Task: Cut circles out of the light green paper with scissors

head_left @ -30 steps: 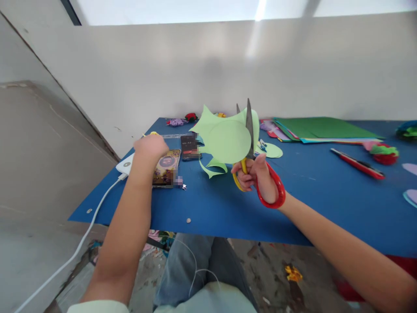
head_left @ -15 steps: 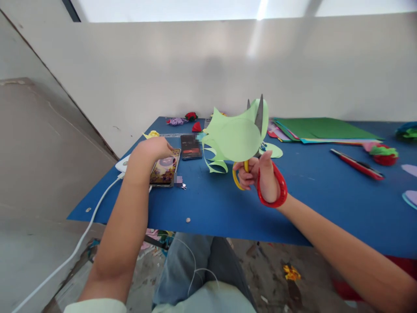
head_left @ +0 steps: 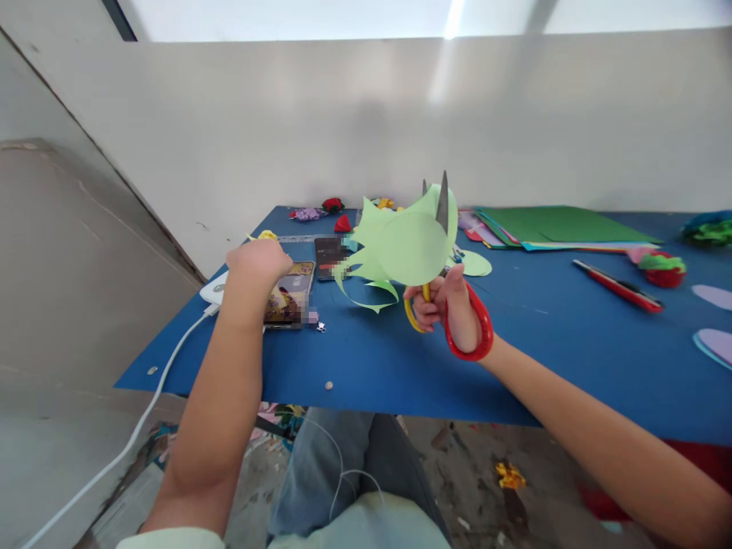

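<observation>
My right hand (head_left: 443,309) holds scissors (head_left: 476,328), with the thumb through the red loop and fingers at the yellow one. Their two grey blades stand apart and point up, on either side of a light green paper (head_left: 409,244). This sheet has a jagged left edge and a thin curled strip below, and it is held up off the table by the same hand. On the left, my left hand (head_left: 258,265) is bent over a phone (head_left: 294,293) with a lit screen. Its fingers are mostly hidden from view, so contact with the screen is unclear.
A second dark phone (head_left: 329,255) lies behind. A white cable (head_left: 171,358) runs off the blue table's (head_left: 366,374) left side. Stacked coloured sheets (head_left: 566,225), a red cutter knife (head_left: 618,286), paper flowers (head_left: 663,268) and lilac ovals (head_left: 712,297) lie right.
My left hand has drawn back slightly left over the phone, and its screen picture has changed. The scissors and green paper have shifted a little left in view, partly with the camera.
</observation>
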`<action>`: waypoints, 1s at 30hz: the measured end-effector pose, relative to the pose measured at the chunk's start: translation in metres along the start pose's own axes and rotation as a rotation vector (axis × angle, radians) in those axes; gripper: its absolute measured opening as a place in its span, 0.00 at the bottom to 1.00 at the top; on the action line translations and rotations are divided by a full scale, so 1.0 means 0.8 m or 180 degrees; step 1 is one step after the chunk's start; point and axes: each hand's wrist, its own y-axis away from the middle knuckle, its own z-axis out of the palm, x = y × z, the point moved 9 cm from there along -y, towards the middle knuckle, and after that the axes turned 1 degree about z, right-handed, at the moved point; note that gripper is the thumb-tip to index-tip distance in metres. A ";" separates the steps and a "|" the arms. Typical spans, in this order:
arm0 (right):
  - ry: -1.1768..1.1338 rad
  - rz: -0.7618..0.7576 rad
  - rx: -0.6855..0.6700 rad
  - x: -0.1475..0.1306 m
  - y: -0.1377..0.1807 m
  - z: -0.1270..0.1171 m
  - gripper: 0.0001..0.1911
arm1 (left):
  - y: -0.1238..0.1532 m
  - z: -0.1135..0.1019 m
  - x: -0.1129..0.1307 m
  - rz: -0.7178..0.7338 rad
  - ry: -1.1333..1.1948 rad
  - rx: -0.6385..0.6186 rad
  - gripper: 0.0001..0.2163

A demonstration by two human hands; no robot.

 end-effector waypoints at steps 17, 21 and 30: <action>-0.0049 -0.0240 -0.0253 -0.016 0.000 0.018 0.37 | 0.116 0.057 0.210 0.2864 0.3602 -0.1119 0.25; -0.0083 -0.0150 -0.0315 -0.013 0.003 0.021 0.37 | 0.105 0.039 0.195 0.2680 0.4509 -0.0216 0.25; 0.0242 -0.0091 -0.0343 -0.006 0.009 0.019 0.37 | 0.098 0.015 0.149 0.1865 0.5258 0.0804 0.16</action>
